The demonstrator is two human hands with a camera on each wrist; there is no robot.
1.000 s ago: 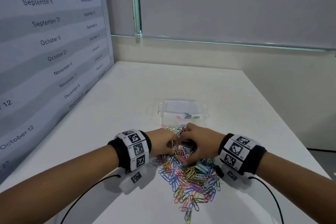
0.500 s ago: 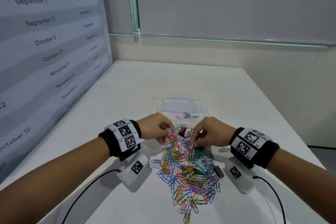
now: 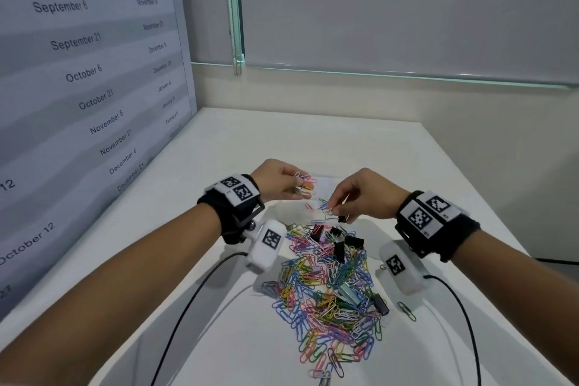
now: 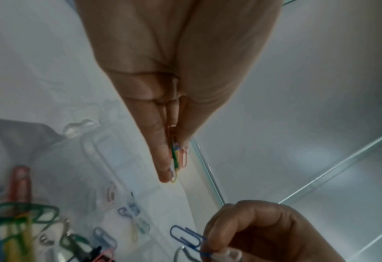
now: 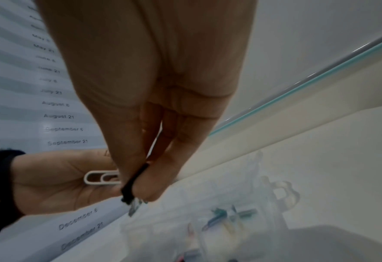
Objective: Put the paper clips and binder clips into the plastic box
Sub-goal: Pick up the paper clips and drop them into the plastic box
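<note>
A heap of coloured paper clips (image 3: 326, 294) lies on the white table, with black binder clips (image 3: 340, 249) among them. Behind it stands the clear plastic box (image 3: 326, 182), mostly hidden by my hands; a few clips (image 3: 322, 202) lie inside. My left hand (image 3: 299, 188) hovers over the box and pinches a small bunch of paper clips (image 4: 177, 157). My right hand (image 3: 336, 213) is at the box's near side, pinching a black binder clip (image 5: 134, 182) along with a white paper clip (image 5: 100, 178) and a blue paper clip (image 4: 185, 237).
A wall panel (image 3: 87, 72) printed with dates runs along the table's left side. The table's right edge (image 3: 488, 197) drops off beyond my right wrist. One stray green paper clip (image 3: 407, 310) lies right of the heap. Black cables (image 3: 188, 307) trail from both wrists.
Both hands have lifted off the heap and moved forward over the box, each carrying clips it picked up.
</note>
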